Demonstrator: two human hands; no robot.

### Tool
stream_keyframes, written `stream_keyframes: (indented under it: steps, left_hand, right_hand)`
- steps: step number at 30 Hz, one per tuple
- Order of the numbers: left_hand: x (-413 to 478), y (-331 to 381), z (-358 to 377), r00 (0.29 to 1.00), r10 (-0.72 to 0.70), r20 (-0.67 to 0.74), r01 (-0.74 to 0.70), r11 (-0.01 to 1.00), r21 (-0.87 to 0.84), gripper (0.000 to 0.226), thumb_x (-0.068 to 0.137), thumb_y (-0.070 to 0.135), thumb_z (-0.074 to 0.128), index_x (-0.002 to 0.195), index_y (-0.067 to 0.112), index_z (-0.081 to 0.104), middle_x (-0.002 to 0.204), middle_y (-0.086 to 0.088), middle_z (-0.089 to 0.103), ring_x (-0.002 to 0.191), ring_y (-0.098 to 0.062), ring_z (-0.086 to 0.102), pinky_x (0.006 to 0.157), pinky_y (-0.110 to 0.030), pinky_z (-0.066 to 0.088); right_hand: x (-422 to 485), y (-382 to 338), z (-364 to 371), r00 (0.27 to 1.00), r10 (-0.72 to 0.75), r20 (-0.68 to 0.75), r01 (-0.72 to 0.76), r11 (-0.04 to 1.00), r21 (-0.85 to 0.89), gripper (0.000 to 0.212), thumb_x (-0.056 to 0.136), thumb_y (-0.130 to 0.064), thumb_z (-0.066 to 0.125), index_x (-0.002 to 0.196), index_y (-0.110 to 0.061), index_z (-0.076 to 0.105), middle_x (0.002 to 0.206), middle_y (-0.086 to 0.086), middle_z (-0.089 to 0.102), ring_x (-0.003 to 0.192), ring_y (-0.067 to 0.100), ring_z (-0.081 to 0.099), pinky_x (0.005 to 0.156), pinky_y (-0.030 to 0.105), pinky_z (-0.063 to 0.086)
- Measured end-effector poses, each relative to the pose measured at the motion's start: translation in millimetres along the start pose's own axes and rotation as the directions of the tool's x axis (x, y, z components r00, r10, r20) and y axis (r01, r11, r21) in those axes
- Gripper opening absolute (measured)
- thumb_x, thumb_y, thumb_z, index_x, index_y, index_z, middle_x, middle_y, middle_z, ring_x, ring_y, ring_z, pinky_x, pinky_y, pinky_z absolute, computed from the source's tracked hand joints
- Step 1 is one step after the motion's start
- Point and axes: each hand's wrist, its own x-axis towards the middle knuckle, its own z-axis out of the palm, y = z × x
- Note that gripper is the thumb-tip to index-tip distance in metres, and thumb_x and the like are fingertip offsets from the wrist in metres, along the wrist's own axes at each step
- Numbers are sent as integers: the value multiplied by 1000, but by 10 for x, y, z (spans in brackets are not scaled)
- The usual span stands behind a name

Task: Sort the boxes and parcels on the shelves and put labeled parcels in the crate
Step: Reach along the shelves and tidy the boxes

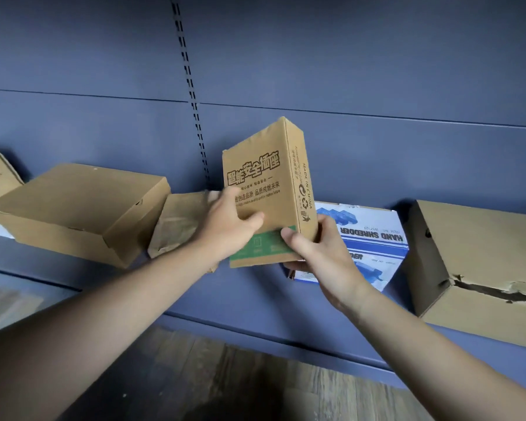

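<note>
The small printed cardboard box (pixel 264 189) looks light, since it is held up by its bottom part alone. Its card looks stiff and smooth, so it may slip. The bottom corners and side edges seem the best places to hold.

The left hand (pixel 228 229) grips the lower left side, thumb across the front. The right hand (pixel 319 256) pinches the lower right corner, thumb on the green band. Most of the box sticks up above both hands, tipped a little.

It is in the air by the front edge of the shelf (pixel 225 302), between the brown paper parcel (pixel 179 223) and the hand shredder box (pixel 374 232).
</note>
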Motion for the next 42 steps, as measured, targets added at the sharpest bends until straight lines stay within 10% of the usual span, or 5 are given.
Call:
stream_keyframes:
  steps: [8,18,26,35,42]
  left_hand:
    - [-54,376,-28,988,105,112,-59,935,-349,88,64,77,59,138,32,44,139,12,52,129,-7,49,111,-42,38]
    - [-172,518,22,973,213,88,-126,811,-571,61,63,49,71,119,25,60,115,7,71,113,-18,64,99,-48,50]
    - [-135,529,91,995,85,49,-33,761,-648,64,65,31,80,120,15,52,111,7,71,103,-8,68,96,-40,53]
    - [-35,415,35,992,-31,121,113,630,-768,35,86,6,66,120,13,60,109,1,74,102,-18,70,98,-44,52]
    - [27,342,58,977,-49,207,201,528,-825,26,92,6,56,117,11,63,110,-3,74,108,-23,68,102,-51,49]
  right_hand:
    - [-112,-165,-76,958,-286,-23,277,944,-178,54,84,-10,76,123,-28,43,93,-34,64,79,-12,61,67,12,52]
    - [-72,-239,-122,884,-468,9,447,838,-313,59,85,-33,68,140,-29,47,140,-9,52,130,10,49,97,49,52]
    - [-89,-194,-115,814,-573,101,529,656,-539,51,90,-44,50,140,-36,47,142,-21,45,133,-4,35,112,26,33]
    - [32,-170,-382,856,-515,49,381,563,-734,47,91,-19,65,135,-16,51,138,-4,46,125,20,40,104,19,28]
    - [36,-288,-502,944,-312,-107,210,820,-533,79,88,-29,72,152,-23,25,136,-6,49,122,8,51,104,38,46]
